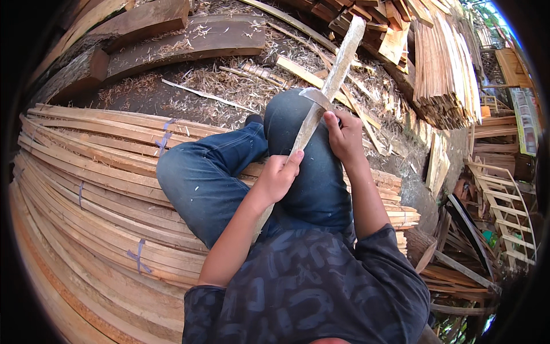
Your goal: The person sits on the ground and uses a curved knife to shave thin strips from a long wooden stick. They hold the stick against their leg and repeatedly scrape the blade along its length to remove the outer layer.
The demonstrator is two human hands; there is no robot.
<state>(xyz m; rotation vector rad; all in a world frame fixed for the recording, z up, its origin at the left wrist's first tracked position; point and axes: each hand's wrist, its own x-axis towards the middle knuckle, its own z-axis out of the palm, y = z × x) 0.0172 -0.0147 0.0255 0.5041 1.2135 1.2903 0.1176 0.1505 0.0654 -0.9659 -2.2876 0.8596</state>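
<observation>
Hands (279, 175) on slat (338, 63), plank stack (86, 189) beside.

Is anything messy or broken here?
Nothing looks broken. Wood shavings lie scattered over the ground beyond the plank stack. The left hand and right hand grip a long wooden strip across the knee.

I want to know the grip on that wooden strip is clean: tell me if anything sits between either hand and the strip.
Nothing visible does. The left hand wraps the long wooden strip low down, and the right hand grips it higher, holding a curved blade against it above the raised knee. Both hands touch the wood directly.
</observation>
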